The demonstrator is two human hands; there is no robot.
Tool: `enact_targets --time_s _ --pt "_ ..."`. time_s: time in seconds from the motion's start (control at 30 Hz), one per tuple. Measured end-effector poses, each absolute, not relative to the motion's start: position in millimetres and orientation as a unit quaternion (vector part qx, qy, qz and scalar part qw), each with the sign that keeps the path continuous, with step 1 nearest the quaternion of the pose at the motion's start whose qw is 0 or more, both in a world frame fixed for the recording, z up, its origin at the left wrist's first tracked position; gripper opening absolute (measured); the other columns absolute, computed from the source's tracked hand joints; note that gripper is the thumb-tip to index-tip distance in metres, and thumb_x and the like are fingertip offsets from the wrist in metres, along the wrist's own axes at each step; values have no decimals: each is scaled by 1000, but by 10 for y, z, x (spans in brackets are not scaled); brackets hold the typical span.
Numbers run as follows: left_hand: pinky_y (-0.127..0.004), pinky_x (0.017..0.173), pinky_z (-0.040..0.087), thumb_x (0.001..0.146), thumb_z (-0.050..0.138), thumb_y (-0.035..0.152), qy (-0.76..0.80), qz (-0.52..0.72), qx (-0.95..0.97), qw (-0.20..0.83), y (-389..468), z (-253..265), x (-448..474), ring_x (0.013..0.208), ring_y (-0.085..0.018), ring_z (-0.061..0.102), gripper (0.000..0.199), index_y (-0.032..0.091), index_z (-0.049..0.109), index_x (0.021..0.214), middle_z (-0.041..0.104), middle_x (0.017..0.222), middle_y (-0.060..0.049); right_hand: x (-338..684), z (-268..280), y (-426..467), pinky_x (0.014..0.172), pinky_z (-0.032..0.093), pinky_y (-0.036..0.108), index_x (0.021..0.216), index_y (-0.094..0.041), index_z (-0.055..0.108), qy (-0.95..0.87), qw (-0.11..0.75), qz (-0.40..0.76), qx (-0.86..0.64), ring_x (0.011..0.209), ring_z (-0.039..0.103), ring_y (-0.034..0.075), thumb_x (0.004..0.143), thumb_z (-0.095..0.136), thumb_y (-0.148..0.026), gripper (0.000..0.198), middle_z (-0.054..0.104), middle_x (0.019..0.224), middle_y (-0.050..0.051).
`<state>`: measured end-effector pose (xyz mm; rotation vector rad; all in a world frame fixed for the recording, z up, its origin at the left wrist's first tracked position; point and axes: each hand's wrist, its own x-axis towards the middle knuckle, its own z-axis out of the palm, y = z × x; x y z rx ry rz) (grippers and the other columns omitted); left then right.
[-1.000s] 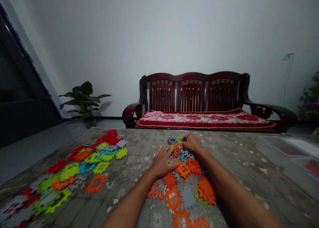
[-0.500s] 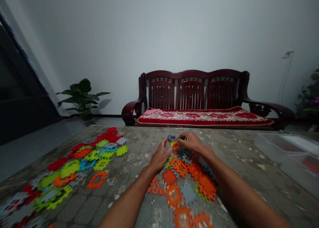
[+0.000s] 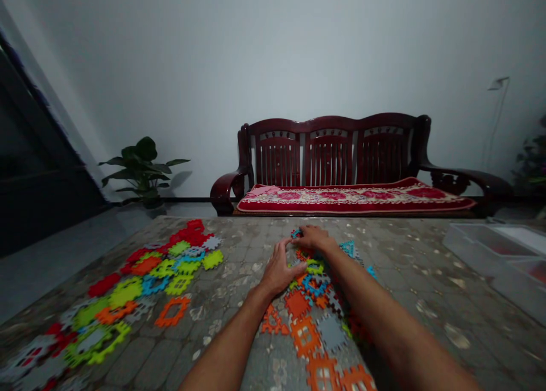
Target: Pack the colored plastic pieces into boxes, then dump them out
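My right hand [image 3: 313,237] is at the far end of a heap of interlocking toothed tiles, fingers curled over a small blue ring-shaped tile [image 3: 296,233] that is partly hidden. My left hand [image 3: 279,271] lies along the heap's left side, thumb apart and fingers stretched toward the right fingertips, with nothing visible in its grip. Close to its thumb are a yellow-green ring tile [image 3: 314,267] and a blue ring tile [image 3: 314,285]. Nearer me lie an orange square tile [image 3: 297,304], an orange window tile [image 3: 305,335] and a grey tile [image 3: 331,333]. My right forearm hides part of the heap.
A long spread of red, green, blue and grey tiles [image 3: 128,288] covers the table's left side, beside a lone orange frame tile [image 3: 172,311]. Clear plastic boxes [image 3: 473,243] stand at the right. Beyond the table is a wooden bench [image 3: 328,123].
My right hand has moved left onto the small blue ring tile. Yellow-green and blue ring tiles now show on the heap beside my left thumb, where orange tiles showed before. The view has shifted slightly.
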<state>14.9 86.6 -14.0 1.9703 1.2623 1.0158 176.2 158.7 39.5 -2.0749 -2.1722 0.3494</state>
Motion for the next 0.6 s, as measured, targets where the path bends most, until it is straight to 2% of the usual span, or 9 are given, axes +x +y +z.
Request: enact_targets --time_s 0.13,0.3,0.47,0.53,0.6 --pt "-49 120 31 71 78 37 495 379 727 286 895 -181 164 146 -35 36 94 13 30 148 35 156 -22 1668 383 1565 99 46 51 126 -17 66 -717 61 97 -688 128 55 39 77 66 -49 59 61 137 20" --pt "-49 123 25 68 81 39 502 362 734 279 883 -146 171 150 -35 29 104 12 26 152 30 159 -23 1651 419 1467 100 44 48 119 -16 68 -720 96 73 -684 126 55 38 71 71 -43 55 65 130 19" --pt "-50 121 29 71 78 42 500 368 725 297 889 -140 163 148 -37 34 103 11 24 153 31 159 -23 1764 513 1368 95 46 44 124 -14 62 -712 142 81 -683 120 59 36 75 68 -33 53 67 125 19" --pt "-49 120 30 78 72 46 491 381 715 320 902 -149 150 146 -35 37 96 11 24 154 32 159 -23 1844 567 1318 86 50 39 122 -14 63 -714 148 112 -675 109 65 33 73 71 -32 53 70 118 17" --pt "-48 120 30 89 59 51 478 390 705 349 913 -153 129 145 -33 39 82 12 26 153 34 159 -22 1933 620 1243 75 52 32 113 -16 68 -727 143 160 -652 93 70 28 68 77 -32 49 75 103 10"
